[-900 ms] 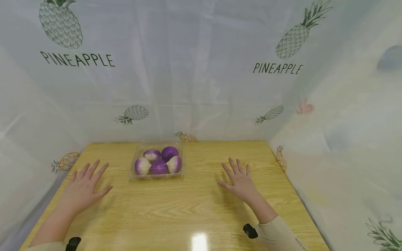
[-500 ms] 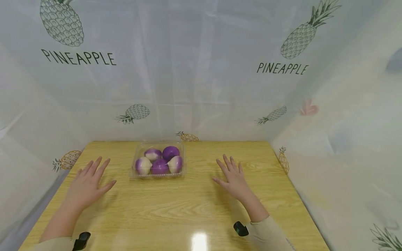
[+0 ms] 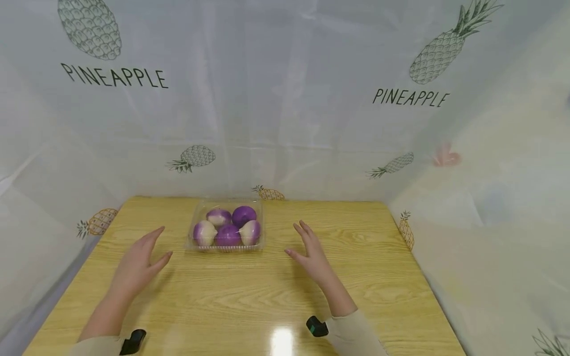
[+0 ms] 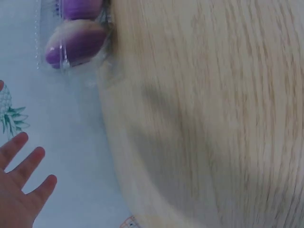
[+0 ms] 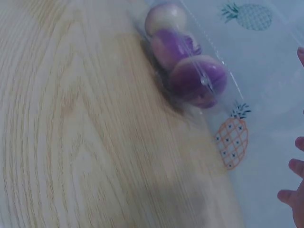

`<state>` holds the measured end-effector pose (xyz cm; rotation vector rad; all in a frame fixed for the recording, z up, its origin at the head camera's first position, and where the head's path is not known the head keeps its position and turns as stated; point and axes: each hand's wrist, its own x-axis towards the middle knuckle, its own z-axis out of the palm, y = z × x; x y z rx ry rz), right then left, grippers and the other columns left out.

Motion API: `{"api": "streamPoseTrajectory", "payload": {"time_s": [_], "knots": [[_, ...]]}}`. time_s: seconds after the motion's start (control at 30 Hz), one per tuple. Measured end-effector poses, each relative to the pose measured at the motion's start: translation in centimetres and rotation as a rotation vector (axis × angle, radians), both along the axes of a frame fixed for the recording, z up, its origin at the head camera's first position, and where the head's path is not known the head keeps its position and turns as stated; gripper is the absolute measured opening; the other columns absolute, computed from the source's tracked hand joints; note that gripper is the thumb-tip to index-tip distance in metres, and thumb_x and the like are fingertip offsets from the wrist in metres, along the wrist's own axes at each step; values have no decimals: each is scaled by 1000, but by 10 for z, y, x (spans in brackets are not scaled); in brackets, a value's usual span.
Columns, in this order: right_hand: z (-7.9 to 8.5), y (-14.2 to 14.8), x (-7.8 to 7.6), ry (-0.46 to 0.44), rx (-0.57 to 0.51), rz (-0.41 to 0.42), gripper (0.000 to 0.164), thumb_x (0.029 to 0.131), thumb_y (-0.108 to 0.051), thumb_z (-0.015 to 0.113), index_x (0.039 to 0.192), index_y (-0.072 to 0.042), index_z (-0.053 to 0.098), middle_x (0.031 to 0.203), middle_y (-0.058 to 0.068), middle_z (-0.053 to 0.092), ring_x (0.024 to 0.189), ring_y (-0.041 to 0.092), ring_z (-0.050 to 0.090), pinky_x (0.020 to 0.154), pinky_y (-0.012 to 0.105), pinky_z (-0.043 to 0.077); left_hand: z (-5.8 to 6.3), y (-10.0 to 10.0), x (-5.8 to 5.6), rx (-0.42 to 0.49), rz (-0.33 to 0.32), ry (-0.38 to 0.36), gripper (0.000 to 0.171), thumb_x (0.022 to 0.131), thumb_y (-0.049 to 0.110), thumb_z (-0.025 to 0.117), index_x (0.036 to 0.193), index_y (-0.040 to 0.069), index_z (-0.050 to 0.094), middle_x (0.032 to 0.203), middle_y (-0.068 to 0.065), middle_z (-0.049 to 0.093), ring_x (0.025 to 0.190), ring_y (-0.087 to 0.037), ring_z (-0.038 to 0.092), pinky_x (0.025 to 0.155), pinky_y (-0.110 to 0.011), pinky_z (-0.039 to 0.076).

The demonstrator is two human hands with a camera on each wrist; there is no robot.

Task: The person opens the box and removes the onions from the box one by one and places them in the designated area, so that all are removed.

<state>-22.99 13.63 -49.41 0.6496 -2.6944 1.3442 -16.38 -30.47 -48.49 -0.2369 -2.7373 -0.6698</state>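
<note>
A clear plastic clamshell box (image 3: 262,243) sits near the table's far edge, left of the middle. Inside it are several purple-and-white turnips (image 3: 228,236). To the left of the box is my left hand (image 3: 135,264), its fingers extended and thumb apart, touching nothing. My right hand (image 3: 313,262) hovers over the table to the right of the box, likewise holding nothing. The left wrist view shows a turnip (image 4: 76,42) through the plastic and fingers (image 4: 29,167) at lower left. In the right wrist view, a turnip (image 5: 199,78) shows near the top and fingertips (image 5: 287,197) at the right edge.
The wood-grain table (image 3: 249,301) has a bright reflection at its near side. A pale pineapple-printed curtain (image 3: 285,99) hangs behind it and along both sides. A black strap device (image 3: 132,342) is on the left wrist, another black device (image 3: 317,326) on the right.
Both hands have moved inward toward the box, the left one rightward and the right one leftward. They have turned, so their fingers appear closer together. The box stays in place; the head view shifts slightly.
</note>
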Motion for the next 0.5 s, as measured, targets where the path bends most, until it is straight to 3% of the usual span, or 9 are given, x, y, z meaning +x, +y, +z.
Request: {"api": "streamPoseTrajectory", "payload": {"time_s": [0.23, 0.4, 0.5], "knots": [[-4, -20, 4, -57, -196, 29, 69, 94, -35, 67, 151, -14, 34, 157, 6, 25, 144, 36, 19, 109, 69, 20, -8, 15, -3, 123, 31, -81, 68, 95, 31, 65, 146, -3, 36, 136, -31, 47, 116, -50, 48, 90, -68, 41], [-8, -35, 7, -63, -261, 20, 63, 93, -27, 69, 147, -16, 41, 152, 5, 35, 140, 29, 29, 114, 56, 25, -21, 23, -7, 212, 41, -142, 67, 96, 32, 64, 147, -1, 35, 141, -26, 45, 121, -47, 46, 93, -68, 40], [-10, -45, 9, -47, -264, 28, 61, 91, -19, 71, 145, -11, 43, 148, 8, 41, 136, 29, 35, 113, 49, 29, -26, 27, -8, 237, 45, -151, 67, 96, 29, 65, 147, 0, 35, 141, -26, 45, 121, -47, 46, 94, -68, 39]]}}
